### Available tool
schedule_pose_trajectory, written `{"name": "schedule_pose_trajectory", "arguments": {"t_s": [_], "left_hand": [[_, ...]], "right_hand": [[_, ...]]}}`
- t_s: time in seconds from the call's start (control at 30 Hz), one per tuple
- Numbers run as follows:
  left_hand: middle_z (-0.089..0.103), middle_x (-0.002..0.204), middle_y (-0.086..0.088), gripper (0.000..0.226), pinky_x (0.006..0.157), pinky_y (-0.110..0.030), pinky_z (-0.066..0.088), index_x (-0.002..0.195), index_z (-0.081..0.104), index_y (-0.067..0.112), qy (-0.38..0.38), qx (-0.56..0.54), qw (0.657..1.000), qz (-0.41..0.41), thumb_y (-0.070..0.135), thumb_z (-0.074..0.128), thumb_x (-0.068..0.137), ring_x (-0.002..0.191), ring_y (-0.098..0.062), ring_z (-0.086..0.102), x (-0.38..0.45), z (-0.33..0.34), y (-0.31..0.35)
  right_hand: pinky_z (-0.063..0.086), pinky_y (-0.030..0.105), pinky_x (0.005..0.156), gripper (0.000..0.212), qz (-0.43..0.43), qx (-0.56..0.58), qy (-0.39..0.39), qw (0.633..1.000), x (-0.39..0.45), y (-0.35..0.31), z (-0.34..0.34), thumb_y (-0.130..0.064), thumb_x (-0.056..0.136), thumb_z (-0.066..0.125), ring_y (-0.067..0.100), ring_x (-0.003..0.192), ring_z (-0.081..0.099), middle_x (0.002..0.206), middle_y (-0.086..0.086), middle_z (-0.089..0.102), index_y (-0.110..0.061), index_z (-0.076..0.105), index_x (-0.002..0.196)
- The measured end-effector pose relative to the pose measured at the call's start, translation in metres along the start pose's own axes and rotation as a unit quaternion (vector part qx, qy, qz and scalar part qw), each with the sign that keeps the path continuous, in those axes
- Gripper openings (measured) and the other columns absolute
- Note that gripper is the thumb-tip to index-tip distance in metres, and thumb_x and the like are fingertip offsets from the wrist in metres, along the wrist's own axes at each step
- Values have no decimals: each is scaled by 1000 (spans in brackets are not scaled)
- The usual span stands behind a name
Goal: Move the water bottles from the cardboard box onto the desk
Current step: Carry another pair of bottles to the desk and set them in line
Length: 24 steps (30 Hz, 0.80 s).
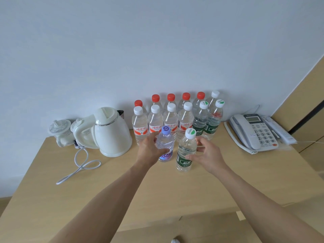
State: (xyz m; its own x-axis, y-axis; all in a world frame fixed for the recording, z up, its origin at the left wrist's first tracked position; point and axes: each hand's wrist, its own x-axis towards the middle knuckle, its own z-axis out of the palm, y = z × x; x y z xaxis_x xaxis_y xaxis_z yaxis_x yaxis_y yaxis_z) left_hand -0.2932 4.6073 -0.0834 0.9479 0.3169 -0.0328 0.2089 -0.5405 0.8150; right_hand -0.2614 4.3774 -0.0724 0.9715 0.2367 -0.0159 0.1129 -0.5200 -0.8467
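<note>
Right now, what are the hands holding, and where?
Left hand grips the purple-capped bottle around its middle; right hand holds the green-labelled bottle mid-body.

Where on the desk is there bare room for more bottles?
Bare desk lies in front of the kettle and cord, and between the green-label bottle and the phone. Crowded: the bottle rows against the wall.

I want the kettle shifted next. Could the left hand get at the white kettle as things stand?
Probably not at once: the left hand grips the purple-capped bottle. Otherwise the desk toward the kettle looks free.
</note>
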Motion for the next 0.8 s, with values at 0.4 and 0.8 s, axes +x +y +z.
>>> {"name": "schedule_pose_trajectory", "arguments": {"t_s": [0.4, 0.8], "left_hand": [[72, 98, 11, 32, 81, -21, 52, 106, 73, 25, -79, 39, 992, 92, 12, 78, 77, 95, 0, 64, -24, -46, -27], [69, 109, 17, 63, 85, -25, 50, 122, 64, 28, -89, -28, 986, 141, 33, 93, 67, 102, 1, 62, -42, -27, -14]], "right_hand": [[52, 26, 83, 64, -20, 18, -41, 999, -15, -18, 50, -22, 55, 98, 10, 99, 68, 107, -5, 63, -36, 56, 100], [60, 30, 73, 59, -14, 60, -90, 994, -20, -12, 41, -12, 58, 83, 4, 112, 63, 114, -10, 59, -39, 57, 104]]}}
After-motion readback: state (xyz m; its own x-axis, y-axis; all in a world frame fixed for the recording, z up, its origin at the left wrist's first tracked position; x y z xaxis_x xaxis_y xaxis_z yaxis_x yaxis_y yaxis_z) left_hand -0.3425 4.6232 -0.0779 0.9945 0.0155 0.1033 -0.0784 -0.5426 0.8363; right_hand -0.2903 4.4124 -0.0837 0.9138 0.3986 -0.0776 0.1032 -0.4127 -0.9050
